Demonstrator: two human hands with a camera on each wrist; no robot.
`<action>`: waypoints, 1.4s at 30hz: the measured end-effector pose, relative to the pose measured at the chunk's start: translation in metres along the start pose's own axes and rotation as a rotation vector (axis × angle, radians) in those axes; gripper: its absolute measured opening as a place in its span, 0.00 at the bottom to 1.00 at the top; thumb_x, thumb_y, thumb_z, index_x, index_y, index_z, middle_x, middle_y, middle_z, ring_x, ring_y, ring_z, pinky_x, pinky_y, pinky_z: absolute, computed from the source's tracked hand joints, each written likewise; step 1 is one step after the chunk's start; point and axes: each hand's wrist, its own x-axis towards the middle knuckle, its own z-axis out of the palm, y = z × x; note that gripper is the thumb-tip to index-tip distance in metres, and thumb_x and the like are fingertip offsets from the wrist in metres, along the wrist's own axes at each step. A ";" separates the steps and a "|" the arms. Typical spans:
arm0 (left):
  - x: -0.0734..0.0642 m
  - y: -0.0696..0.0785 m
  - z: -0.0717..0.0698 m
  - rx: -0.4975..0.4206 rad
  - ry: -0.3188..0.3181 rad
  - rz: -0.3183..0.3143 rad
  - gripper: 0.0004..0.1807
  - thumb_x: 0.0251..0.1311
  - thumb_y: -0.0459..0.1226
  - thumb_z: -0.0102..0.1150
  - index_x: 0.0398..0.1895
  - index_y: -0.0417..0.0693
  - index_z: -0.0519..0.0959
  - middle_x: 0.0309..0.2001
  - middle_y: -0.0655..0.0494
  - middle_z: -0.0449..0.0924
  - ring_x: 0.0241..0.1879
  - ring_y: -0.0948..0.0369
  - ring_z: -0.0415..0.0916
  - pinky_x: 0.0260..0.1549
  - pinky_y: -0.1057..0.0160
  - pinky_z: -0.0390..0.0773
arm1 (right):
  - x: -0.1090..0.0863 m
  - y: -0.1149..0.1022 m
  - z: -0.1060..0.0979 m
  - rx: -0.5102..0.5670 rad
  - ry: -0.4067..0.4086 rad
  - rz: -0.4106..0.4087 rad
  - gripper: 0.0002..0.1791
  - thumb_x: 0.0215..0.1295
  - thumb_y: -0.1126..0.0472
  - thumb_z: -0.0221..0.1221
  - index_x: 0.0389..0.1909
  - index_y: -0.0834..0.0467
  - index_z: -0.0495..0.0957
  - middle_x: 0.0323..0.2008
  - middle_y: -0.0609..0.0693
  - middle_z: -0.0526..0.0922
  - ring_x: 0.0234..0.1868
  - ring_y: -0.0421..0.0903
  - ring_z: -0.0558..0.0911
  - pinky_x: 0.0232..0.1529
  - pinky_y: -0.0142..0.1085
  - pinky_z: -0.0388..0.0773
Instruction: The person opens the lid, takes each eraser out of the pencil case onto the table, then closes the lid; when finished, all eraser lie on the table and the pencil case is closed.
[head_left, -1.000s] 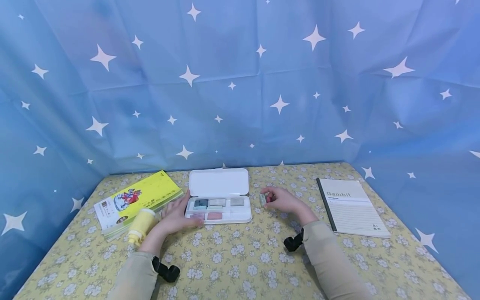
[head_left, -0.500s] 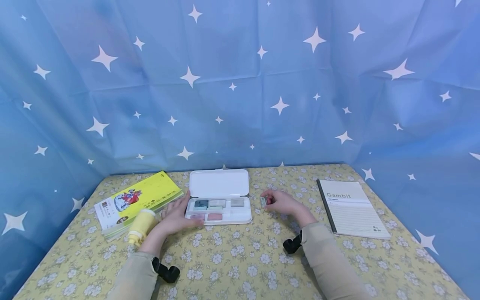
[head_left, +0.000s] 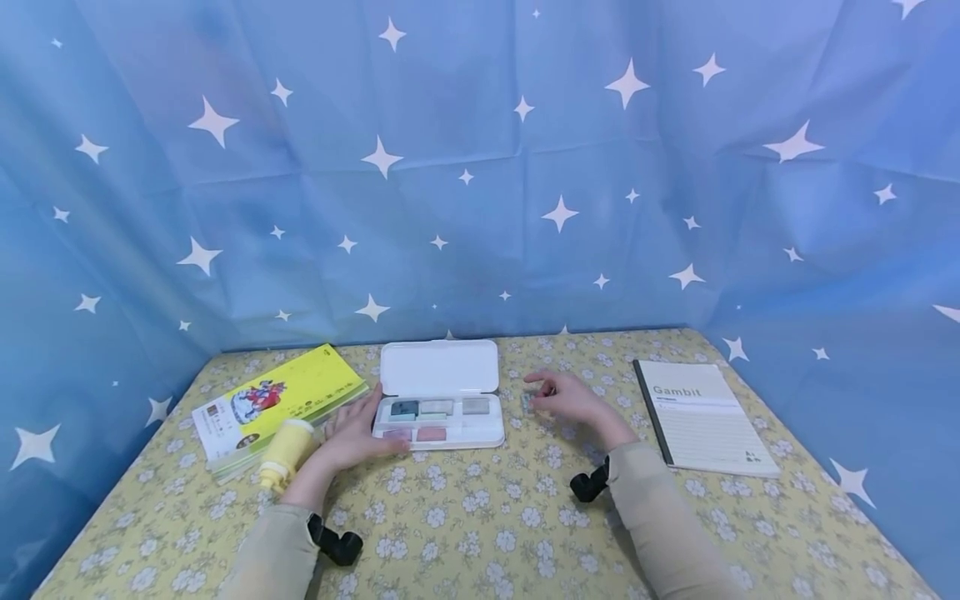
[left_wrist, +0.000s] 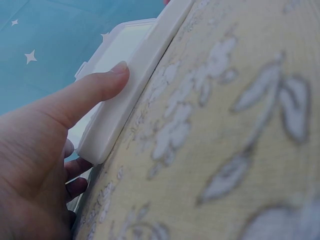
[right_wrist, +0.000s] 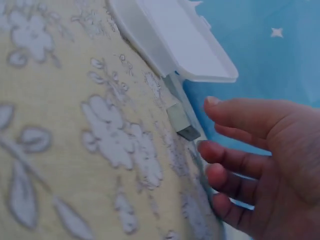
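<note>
A: Change noted: the right hand's fingers have loosened since the earlier frame. They were gathered at the small block; now the index finger reaches out and a gap shows.

B: And the block?

A: On the table, to the right of the white case, well short of the notebook. Much the same spot as before. In the right wrist view it lies on the floral cloth just off the fingertips. No grip visible; a light touch can't be ruled out.

B: Left hand?

A: Unchanged. Thumb laid along the case's front edge, fingers stretched by its left end. Not clenched; reads as steadying, my judgement. The yellow bottle lies just beside that wrist, near the books.

B: Case itself?

A: Lid back, base not shifted to any degree I can make out. Several pieces inside, among them a dark one and a pink one.

B: Meaning for the work?

A: The block seems out of the hand and outside the case. Either let go or mid-regrip; can't tell which. Any lift would need thumb and fingers closed on it again.
</note>
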 end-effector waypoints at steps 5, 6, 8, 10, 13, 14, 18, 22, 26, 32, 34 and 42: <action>-0.001 0.002 0.000 -0.012 -0.008 -0.012 0.66 0.43 0.62 0.70 0.79 0.54 0.39 0.75 0.36 0.42 0.71 0.38 0.36 0.63 0.32 0.33 | 0.010 -0.006 -0.003 -0.050 -0.003 -0.072 0.21 0.67 0.60 0.60 0.60 0.57 0.75 0.34 0.51 0.77 0.29 0.48 0.74 0.29 0.41 0.73; -0.001 0.002 0.000 -0.014 -0.008 -0.014 0.66 0.43 0.63 0.70 0.79 0.55 0.39 0.75 0.37 0.42 0.71 0.39 0.36 0.63 0.32 0.32 | 0.012 -0.008 -0.003 -0.054 -0.013 -0.089 0.21 0.67 0.60 0.60 0.60 0.57 0.76 0.33 0.51 0.77 0.28 0.48 0.74 0.28 0.41 0.73; -0.002 0.003 0.000 -0.016 -0.009 -0.017 0.66 0.43 0.63 0.70 0.79 0.55 0.39 0.75 0.37 0.42 0.71 0.39 0.36 0.63 0.32 0.32 | 0.018 -0.013 -0.002 -0.074 -0.036 -0.118 0.21 0.67 0.60 0.61 0.60 0.55 0.76 0.34 0.49 0.77 0.29 0.47 0.74 0.29 0.41 0.73; -0.002 0.004 -0.001 -0.015 -0.007 -0.015 0.66 0.43 0.63 0.70 0.79 0.55 0.39 0.75 0.37 0.42 0.71 0.39 0.36 0.63 0.32 0.32 | 0.022 -0.020 -0.002 -0.090 -0.074 -0.141 0.21 0.66 0.60 0.61 0.60 0.54 0.77 0.35 0.48 0.77 0.28 0.47 0.74 0.28 0.41 0.73; -0.002 0.004 -0.001 -0.015 -0.004 -0.011 0.66 0.43 0.62 0.70 0.79 0.54 0.40 0.75 0.37 0.42 0.71 0.38 0.36 0.63 0.31 0.32 | 0.028 -0.030 0.001 -0.128 -0.139 -0.176 0.20 0.66 0.61 0.62 0.59 0.52 0.77 0.35 0.47 0.78 0.28 0.47 0.75 0.29 0.40 0.74; -0.002 0.004 -0.001 -0.014 -0.004 -0.011 0.66 0.43 0.62 0.70 0.79 0.53 0.40 0.75 0.37 0.42 0.71 0.38 0.36 0.63 0.31 0.32 | 0.030 -0.033 0.002 -0.139 -0.164 -0.186 0.20 0.66 0.61 0.62 0.59 0.52 0.77 0.36 0.48 0.79 0.28 0.47 0.75 0.29 0.40 0.74; -0.002 0.004 0.000 -0.005 -0.003 -0.011 0.66 0.43 0.62 0.70 0.79 0.53 0.39 0.75 0.37 0.42 0.71 0.38 0.36 0.63 0.31 0.31 | 0.037 -0.044 0.006 -0.219 -0.235 -0.225 0.21 0.64 0.62 0.63 0.58 0.51 0.78 0.39 0.49 0.79 0.31 0.45 0.76 0.31 0.40 0.74; 0.000 0.003 0.001 -0.001 0.000 -0.012 0.66 0.43 0.63 0.70 0.79 0.55 0.39 0.75 0.37 0.42 0.71 0.39 0.36 0.63 0.31 0.32 | 0.043 -0.052 0.010 -0.290 -0.276 -0.262 0.21 0.63 0.63 0.64 0.58 0.51 0.78 0.44 0.51 0.78 0.30 0.45 0.74 0.32 0.40 0.73; 0.000 0.003 0.002 0.004 -0.004 -0.018 0.67 0.42 0.64 0.69 0.79 0.56 0.38 0.76 0.38 0.42 0.71 0.40 0.37 0.63 0.32 0.32 | 0.050 -0.056 0.014 -0.336 -0.307 -0.262 0.23 0.63 0.65 0.63 0.59 0.50 0.78 0.43 0.51 0.76 0.29 0.43 0.72 0.31 0.38 0.71; 0.001 0.004 0.002 0.000 -0.006 -0.023 0.66 0.42 0.63 0.69 0.79 0.57 0.39 0.76 0.39 0.42 0.72 0.41 0.36 0.64 0.32 0.32 | 0.055 -0.060 0.016 -0.389 -0.333 -0.242 0.25 0.61 0.66 0.64 0.60 0.48 0.77 0.40 0.49 0.75 0.37 0.43 0.75 0.37 0.38 0.74; 0.001 0.004 0.001 -0.002 -0.004 -0.020 0.66 0.43 0.63 0.70 0.79 0.56 0.39 0.75 0.39 0.43 0.71 0.41 0.37 0.63 0.32 0.32 | 0.056 -0.063 0.016 -0.409 -0.342 -0.243 0.26 0.61 0.66 0.65 0.60 0.48 0.77 0.41 0.48 0.75 0.39 0.43 0.75 0.39 0.39 0.74; 0.002 0.000 0.001 -0.002 0.008 -0.016 0.66 0.42 0.63 0.70 0.79 0.55 0.40 0.75 0.38 0.43 0.71 0.40 0.38 0.63 0.32 0.33 | 0.061 -0.066 0.020 -0.519 -0.385 -0.267 0.28 0.60 0.66 0.64 0.61 0.43 0.76 0.42 0.46 0.73 0.42 0.44 0.73 0.40 0.39 0.73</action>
